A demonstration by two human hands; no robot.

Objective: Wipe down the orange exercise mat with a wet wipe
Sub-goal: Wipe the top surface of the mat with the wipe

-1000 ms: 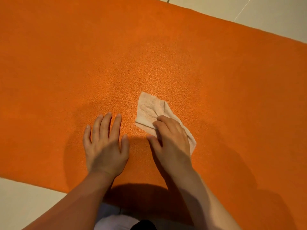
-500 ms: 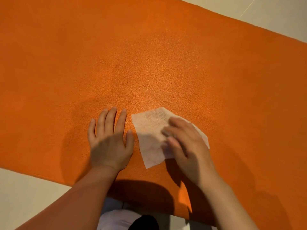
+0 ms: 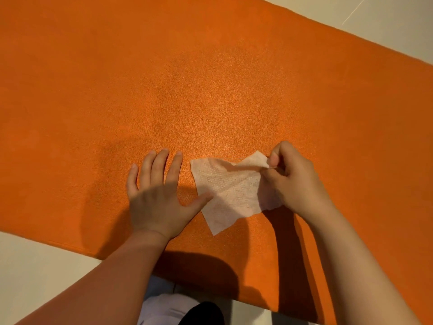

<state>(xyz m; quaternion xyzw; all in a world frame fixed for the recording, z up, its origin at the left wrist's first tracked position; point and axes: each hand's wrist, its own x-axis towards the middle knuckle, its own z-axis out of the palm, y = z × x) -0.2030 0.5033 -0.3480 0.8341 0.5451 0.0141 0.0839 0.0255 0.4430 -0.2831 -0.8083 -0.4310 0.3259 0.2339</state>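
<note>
Orange mat [image 3: 210, 78] lies flat on a pale floor [image 3: 30, 259], filling most of the head view. All positions below are relative to the mat.

Wipe [image 3: 228, 191]: white, unfolded, lying on the mat close to its near edge, roughly mid-width. Most of it is flat against the surface; its far right corner is lifted off the mat.

Right hand [image 3: 293, 177]: over the mat, at the wipe's right side. Fingers curled, thumb and fingertips pinching the lifted corner of the wipe. The rest of the hand covers the wipe's right edge.

Left hand [image 3: 159, 195]: palm down, flat on the mat, just left of the wipe. Fingers straight and slightly spread, gripping nothing. Thumb tip reaches the wipe's left edge; cannot tell whether it presses on it or just touches.

Both forearms cross the mat's near edge. Shadows of both arms fall on the mat near that edge. A bit of white and dark clothing [image 3: 173, 306] shows below the near edge.
</note>
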